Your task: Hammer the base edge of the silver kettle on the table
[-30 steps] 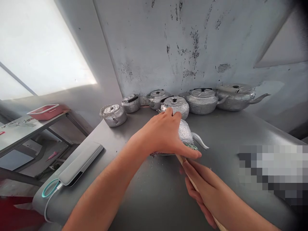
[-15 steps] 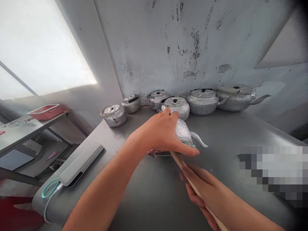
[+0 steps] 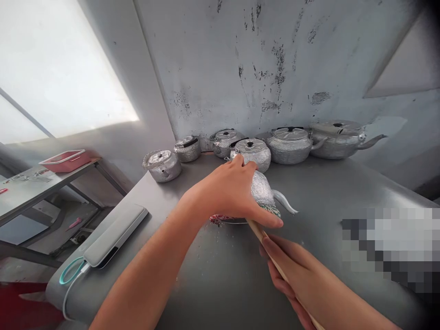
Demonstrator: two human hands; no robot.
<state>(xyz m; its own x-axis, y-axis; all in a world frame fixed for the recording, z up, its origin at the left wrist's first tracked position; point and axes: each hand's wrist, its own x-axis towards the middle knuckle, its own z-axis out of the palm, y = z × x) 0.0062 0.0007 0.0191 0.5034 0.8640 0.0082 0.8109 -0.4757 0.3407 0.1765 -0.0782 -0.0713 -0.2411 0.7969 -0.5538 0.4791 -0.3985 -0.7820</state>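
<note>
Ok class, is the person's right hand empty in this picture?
No, the right hand is closed around a pale wooden handle, which shows on both sides of the grip.

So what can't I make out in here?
All in the head view:
Much of the nearest kettle: hidden by the left hand.
The middle of the red and green bristles: behind that same hand.
The wooden handle's lower end: cut off by the bottom edge.
Whatever is at right: masked by pixelated blocks.
Items on the side table: too small to identify.
</note>
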